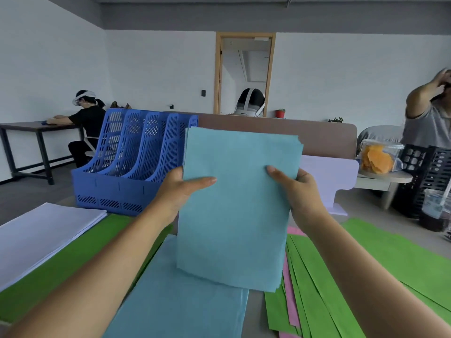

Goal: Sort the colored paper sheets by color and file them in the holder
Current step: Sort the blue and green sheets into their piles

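- Nearest us, a flat light-blue paper sheet (175,303) lies at the grey table's (255,318) near edge.
- Left hand (180,191) and right hand (300,191) each pinch a side edge of an upright stack of light-blue paper sheets (236,215) above it.
- Blue perforated plastic file holder (117,191) stands toward the far left corner, apart from that stack.

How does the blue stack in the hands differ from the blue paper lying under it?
The held stack stands upright, gripped at its sides by the left hand and right hand. The lying paper rests flat on the table, touched by neither hand. The held stack's top corner shows uneven sheet edges, while the lying paper's visible edge looks straight. Both are the same light blue.
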Demonstrator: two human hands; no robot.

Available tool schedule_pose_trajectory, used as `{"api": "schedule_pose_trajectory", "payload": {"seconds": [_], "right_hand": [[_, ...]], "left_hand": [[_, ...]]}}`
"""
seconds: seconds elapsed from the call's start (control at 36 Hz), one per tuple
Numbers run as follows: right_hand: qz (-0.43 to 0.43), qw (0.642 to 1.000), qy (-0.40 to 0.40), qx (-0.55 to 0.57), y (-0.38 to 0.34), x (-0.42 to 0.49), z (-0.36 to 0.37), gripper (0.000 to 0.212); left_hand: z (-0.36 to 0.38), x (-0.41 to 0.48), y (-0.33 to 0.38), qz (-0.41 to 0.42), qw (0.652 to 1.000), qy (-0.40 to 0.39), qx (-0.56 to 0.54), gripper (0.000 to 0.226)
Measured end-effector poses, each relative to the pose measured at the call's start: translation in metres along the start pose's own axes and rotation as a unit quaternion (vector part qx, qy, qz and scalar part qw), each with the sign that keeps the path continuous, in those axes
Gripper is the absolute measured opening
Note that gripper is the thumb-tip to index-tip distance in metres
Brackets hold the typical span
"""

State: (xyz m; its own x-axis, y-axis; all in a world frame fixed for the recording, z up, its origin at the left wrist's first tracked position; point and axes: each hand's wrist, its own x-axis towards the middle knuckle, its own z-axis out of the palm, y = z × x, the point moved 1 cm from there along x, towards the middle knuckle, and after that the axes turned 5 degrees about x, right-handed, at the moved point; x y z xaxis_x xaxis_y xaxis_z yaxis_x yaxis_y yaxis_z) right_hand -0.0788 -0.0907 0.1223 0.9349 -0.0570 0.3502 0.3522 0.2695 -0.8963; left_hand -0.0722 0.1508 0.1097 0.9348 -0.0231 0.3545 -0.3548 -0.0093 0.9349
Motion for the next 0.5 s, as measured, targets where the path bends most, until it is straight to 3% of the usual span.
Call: {"api": "schedule_pose_trajectory", "payload": {"seconds": [0.06,0.14,0.22,0.36,0.5], "right_hand": [[0.007,0.999,-0.023,-0.048,0.024,-0.012,-0.009,0.017],[0.045,0.995,-0.045,-0.071,0.062,-0.029,-0.016,0.010],[0.022,0.995,-0.027,-0.091,0.069,-0.029,-0.012,0.010],[-0.020,0.985,-0.003,-0.170,0.040,-0.010,0.011,0.014],[0.184,0.979,-0.060,-0.070,0.035,-0.015,0.025,0.028]], "left_hand": [[-0.008,-0.013,-0.033,-0.059,0.998,-0.007,0.036,0.058],[-0.009,-0.032,-0.069,-0.089,0.993,0.007,0.078,0.031],[-0.008,-0.029,-0.066,-0.083,0.990,0.032,0.109,0.010],[-0.019,-0.014,-0.018,-0.068,0.988,0.051,0.131,0.019],[-0.046,-0.017,0.001,-0.128,0.967,0.029,0.217,0.015]]}}
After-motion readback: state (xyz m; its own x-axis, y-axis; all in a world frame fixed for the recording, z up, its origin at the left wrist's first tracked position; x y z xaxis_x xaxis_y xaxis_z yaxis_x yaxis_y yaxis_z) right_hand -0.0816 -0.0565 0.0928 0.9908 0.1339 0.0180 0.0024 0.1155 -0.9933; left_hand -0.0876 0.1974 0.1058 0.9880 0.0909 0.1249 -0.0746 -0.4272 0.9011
